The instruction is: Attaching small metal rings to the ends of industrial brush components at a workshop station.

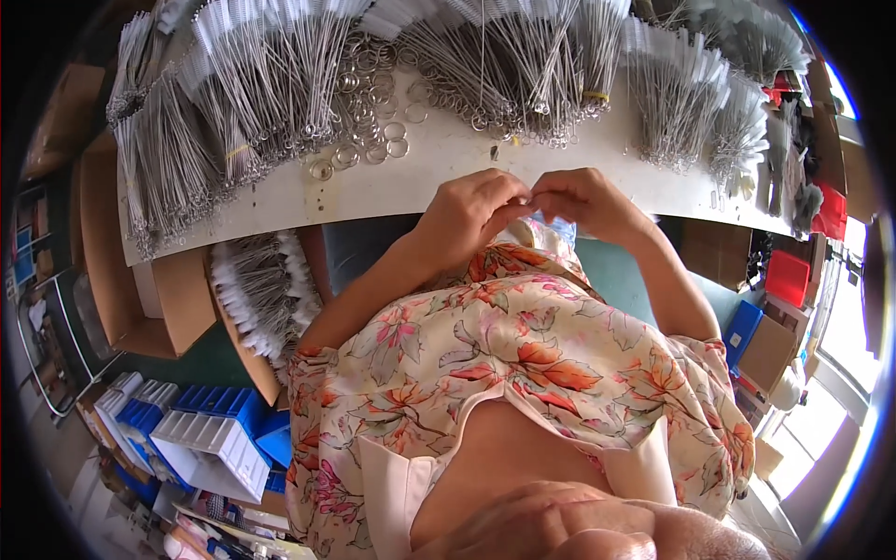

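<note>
My left hand (478,207) and my right hand (581,198) meet fingertip to fingertip in front of my body, by the near edge of the white table (411,177). The fingers of both are closed in a pinch, and whatever lies between them is too small or hidden to make out. Beyond my hands lie thick bundles of thin wire brushes (541,79) with whitish bristles and looped wire ends turned toward me. Loose metal rings (397,147) are scattered on the table left of my hands, among the brush bundles.
More brush bundles (677,103) lie to the right, and others (177,140) to the left. Below the table's left side, a cardboard box (271,299) holds white-tipped brushes. An open carton (173,303) and blue-and-white plastic bins (210,439) stand at the left; a red bin (787,278) is at the right.
</note>
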A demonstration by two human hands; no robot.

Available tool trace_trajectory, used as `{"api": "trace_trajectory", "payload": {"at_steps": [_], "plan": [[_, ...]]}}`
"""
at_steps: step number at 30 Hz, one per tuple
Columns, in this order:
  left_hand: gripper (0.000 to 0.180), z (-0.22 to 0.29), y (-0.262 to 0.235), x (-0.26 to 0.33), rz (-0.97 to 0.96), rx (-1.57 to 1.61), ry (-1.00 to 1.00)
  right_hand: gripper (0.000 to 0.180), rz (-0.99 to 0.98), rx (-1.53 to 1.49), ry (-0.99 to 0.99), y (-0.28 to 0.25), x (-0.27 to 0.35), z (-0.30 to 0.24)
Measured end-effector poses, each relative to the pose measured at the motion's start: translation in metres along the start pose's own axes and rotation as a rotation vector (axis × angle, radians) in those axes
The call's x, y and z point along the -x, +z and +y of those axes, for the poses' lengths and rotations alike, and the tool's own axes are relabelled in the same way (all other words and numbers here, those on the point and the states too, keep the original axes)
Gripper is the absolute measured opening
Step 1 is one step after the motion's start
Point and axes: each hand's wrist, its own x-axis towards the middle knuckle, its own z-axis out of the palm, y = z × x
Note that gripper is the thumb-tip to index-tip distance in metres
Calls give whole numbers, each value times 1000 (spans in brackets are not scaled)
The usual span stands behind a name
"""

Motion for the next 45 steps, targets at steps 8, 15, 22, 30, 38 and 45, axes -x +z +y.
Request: {"api": "trace_trajectory", "payload": {"at_steps": [8, 15, 22, 30, 38, 45], "plan": [[23, 36, -28, -13, -40, -10, 298, 21, -353, -814, 183, 7, -1, -2], [24, 17, -27, -19, 7, -253, 480, 19, -222, -220, 204, -12, 3, -3], [18, -36, -76, -35, -85, -1050, -111, 16, 445, 850, -178, -3, -4, 31], [15, 4, -73, -28, 279, 891, -325, 14, 318, -351, -168, 5, -19, -52], [15, 23, -43, -30, 353, 1302, -367, 7, 520, -236, -646, 26, -40, -65], [22, 32, -62, -37, 360, -117, 59, 9, 596, 36, -746, 26, -40, -62]]}}
